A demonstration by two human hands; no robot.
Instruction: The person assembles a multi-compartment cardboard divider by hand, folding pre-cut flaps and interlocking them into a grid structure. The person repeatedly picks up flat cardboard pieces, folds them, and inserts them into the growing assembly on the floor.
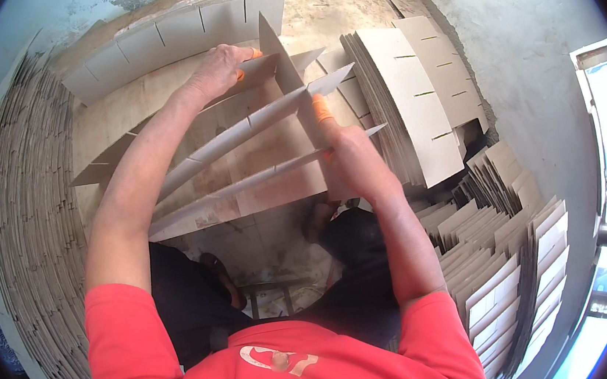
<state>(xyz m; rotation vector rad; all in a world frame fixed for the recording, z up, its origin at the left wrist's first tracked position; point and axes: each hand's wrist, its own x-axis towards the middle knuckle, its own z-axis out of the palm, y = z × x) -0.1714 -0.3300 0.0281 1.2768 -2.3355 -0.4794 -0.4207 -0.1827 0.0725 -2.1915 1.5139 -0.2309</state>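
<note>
Cardboard: slotted strips, 3 long ones (252, 124) lying parallel on the counter (110, 113).
Cross strip (282, 58): upright, seated in their slots.
Left hand (220, 69): gripping its far end, steadying.
Right hand (348, 159): clenched on its near end, pressing down.
Stacks (420, 103): loose strips right, within reach.

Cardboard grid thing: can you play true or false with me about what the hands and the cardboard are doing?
1. Both hands touch the cardboard divider grid. True: the left hand and the right hand are both on it.
2. The fingertips wear blue covers. False: they are orange.
3. A stack of slotted cardboard strips lies to the right of the grid. True.
4. The person wears a green shirt. False: the shirt is red.
5. The grid is made of only one strip. False: several long strips cross an upright strip.
</note>
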